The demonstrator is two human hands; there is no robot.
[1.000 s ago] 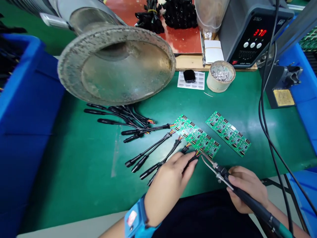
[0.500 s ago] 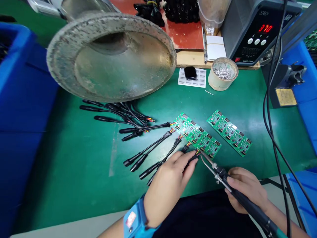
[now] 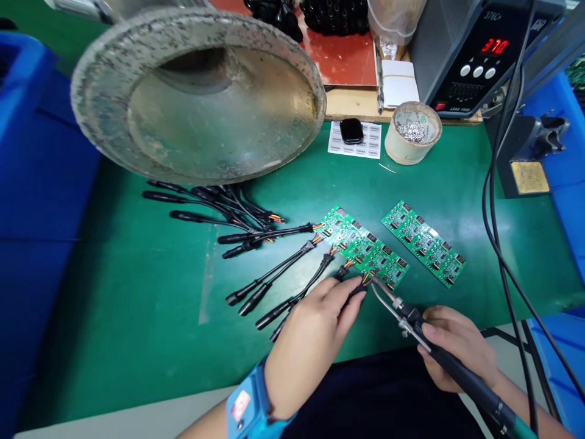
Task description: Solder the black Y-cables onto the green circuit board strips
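My left hand (image 3: 315, 335) pinches a black cable (image 3: 358, 289) by its end, where coloured wires meet the near edge of a green circuit board (image 3: 365, 247). Most of that cable is hidden under the hand. In my right hand (image 3: 457, 347) is a soldering iron (image 3: 450, 366) with a thin metal feed tube beside its tip. The tip touches or nearly touches the board close to the pinched wires. Several other black cables (image 3: 278, 274) run left from the same board edge. A second circuit board (image 3: 425, 244) lies to the right, apart from both hands.
A wide metal fume hood (image 3: 219, 116) overhangs the back left, above loose cables (image 3: 214, 204). Behind the boards are a tub of metal shavings (image 3: 411, 137) and a soldering station (image 3: 479, 67). Hanging cords (image 3: 496, 183) cross the right side. Blue bins (image 3: 55, 213) flank the bench.
The view has shifted slightly. Both hands keep their holds, and the soldering iron stays at nearly the same spot on the board edge.
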